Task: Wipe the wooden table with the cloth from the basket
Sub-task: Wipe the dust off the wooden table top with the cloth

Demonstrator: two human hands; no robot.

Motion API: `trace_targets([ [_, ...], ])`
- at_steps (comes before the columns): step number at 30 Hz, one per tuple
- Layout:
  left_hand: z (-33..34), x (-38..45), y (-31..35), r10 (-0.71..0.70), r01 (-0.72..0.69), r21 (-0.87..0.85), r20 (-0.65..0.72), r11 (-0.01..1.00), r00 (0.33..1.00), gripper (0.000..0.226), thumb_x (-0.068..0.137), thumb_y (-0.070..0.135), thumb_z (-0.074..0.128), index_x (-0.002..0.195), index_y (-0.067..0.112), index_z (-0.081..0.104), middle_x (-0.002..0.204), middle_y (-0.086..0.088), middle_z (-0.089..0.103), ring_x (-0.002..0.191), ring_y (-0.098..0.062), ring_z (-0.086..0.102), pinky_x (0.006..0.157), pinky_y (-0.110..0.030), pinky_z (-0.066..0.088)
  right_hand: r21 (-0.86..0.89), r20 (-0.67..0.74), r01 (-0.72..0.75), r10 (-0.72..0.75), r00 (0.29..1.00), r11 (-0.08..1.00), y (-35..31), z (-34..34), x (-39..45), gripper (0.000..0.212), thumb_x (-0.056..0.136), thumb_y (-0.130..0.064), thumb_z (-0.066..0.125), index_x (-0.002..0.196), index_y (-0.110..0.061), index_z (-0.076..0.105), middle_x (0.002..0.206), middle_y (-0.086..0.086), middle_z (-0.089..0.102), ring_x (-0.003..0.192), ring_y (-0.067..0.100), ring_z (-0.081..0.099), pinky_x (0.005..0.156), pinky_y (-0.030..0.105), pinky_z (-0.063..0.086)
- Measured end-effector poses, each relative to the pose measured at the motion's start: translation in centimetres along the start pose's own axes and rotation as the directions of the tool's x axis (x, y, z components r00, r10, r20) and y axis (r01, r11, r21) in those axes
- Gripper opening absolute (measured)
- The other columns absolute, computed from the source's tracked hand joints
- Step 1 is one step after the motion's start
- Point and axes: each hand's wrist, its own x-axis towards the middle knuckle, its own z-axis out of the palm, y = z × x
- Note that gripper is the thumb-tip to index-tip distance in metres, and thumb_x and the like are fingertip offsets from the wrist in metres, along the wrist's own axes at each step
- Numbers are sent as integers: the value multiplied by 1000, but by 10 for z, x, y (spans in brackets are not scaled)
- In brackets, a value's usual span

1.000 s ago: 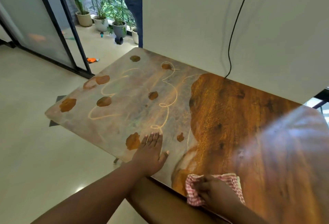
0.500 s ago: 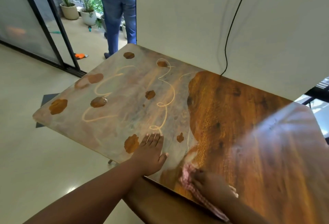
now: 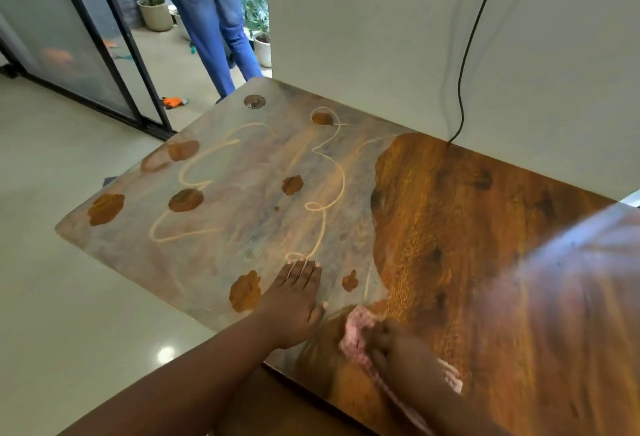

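The wooden table [image 3: 450,214] fills the middle of the view. Its left half carries a grey dusty film with brown blotches and pale squiggles; its right half shows bare glossy brown wood. My left hand [image 3: 296,300] lies flat, fingers together, on the dusty part near the front edge. My right hand [image 3: 398,349] presses a pink checked cloth [image 3: 356,328] onto the table just right of the left hand, at the border of the film. The cloth is blurred and partly hidden under the hand. No basket is in view.
A white wall [image 3: 415,37] with a black cable [image 3: 465,54] runs behind the table. A person in blue trousers [image 3: 214,20] stands at the open doorway beyond the table's far corner. Potted plants [image 3: 152,2] and a sliding glass door [image 3: 69,37] are at the left.
My right hand has slid the cloth leftward and forward along the front edge toward my left hand. The person in blue has come closer in the doorway. My left hand has stayed flat.
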Motion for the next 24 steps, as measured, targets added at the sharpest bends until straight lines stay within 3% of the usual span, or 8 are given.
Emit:
trace_targets([
  [3,1,7,10,-17,17,6,-8,1000,1000,69,100,52,13,152,13,-10,161,-10,-12,146,-18,-19,108,-30,-26,-50,-138,-124,116,984,991,15,-23,57,32,97,-28,42,125,-29,57,125,0,56,103,13,55,87,26,43],
  [6,1,15,21,-35,35,3,-7,999,999,69,100,52,14,152,15,-12,160,-9,-14,140,-13,-24,108,-31,-26,-180,-188,-136,101,977,974,4,-17,96,40,96,-28,44,135,-20,49,137,7,49,119,23,48,96,34,40],
  [12,-7,5,22,-112,113,7,-85,994,990,70,99,53,10,150,13,-16,155,-5,-23,140,-16,-29,106,-27,-31,-84,0,128,-129,992,988,11,10,40,41,92,-46,38,131,-38,48,130,-4,49,101,14,55,80,30,45],
  [14,-5,-5,19,-156,157,-6,-88,988,984,70,98,55,8,149,15,-18,153,-3,-26,140,-16,-31,104,-26,-33,-28,-42,93,-94,995,995,34,-3,40,37,94,-42,37,127,-39,52,129,-7,51,96,8,54,79,24,44],
  [18,-3,-25,17,-237,236,-13,-32,972,971,69,100,52,11,150,13,-17,154,-4,-25,141,-16,-30,110,-30,-27,-57,-110,-126,119,987,990,33,-35,108,33,98,-29,40,124,-26,58,128,6,55,106,22,56,91,36,45],
  [20,-4,-32,18,-265,265,0,12,964,964,69,100,51,13,150,13,-17,157,-6,-23,143,-18,-26,116,-35,-20,-76,-144,-148,136,980,986,12,-36,127,34,99,-26,38,128,-20,56,132,7,51,112,24,53,95,37,43],
  [22,-5,-37,20,-266,266,16,37,964,963,69,101,49,14,150,12,-17,158,-8,-21,144,-18,-25,115,-35,-21,-120,-115,-40,26,993,992,-14,-22,117,37,99,-26,38,135,-20,48,140,7,45,118,23,49,95,35,40],
  [24,-7,-40,20,-256,255,31,27,966,966,67,102,46,16,150,12,-16,159,-8,-20,142,-17,-27,109,-30,-28,-105,-53,176,-182,982,979,-36,9,79,39,96,-29,46,135,-23,48,138,2,48,117,18,50,93,33,43],
])
